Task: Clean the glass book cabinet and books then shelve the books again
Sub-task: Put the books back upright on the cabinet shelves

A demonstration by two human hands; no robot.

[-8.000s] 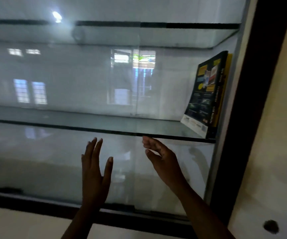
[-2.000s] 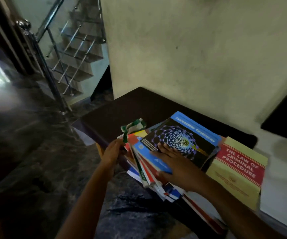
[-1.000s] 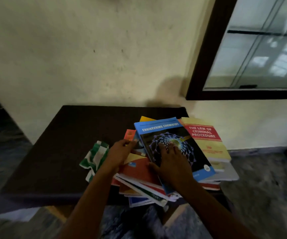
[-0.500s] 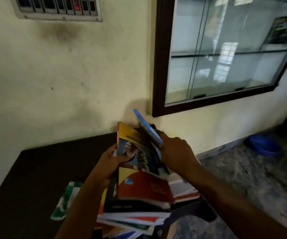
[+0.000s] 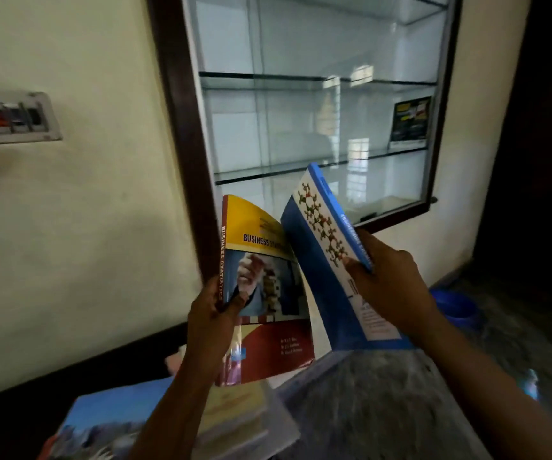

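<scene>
A person lifts two paperbacks toward the dark-framed glass book cabinet (image 5: pixel 188 127). The left hand (image 5: pixel 213 313) pinches the low spine of a yellow-and-red "Business Statistics" paperback (image 5: pixel 268 293), thumb on the cover and fingers wrapped behind. The right hand (image 5: pixel 390 287) curls round the spine edge of a blue paperback with a molecule picture (image 5: pixel 321 260). Both books rise above the fingers, tilted, their near edges about touching between the hands.

These look light, bendy and glossy, so they are best held at the stiff spine. Half a second ago both sat lower, just over the loose pile of books (image 5: pixel 241 423) beneath the wrists. A black-and-yellow book (image 5: pixel 410 121) stands shelved well beyond the right fingertips.
</scene>
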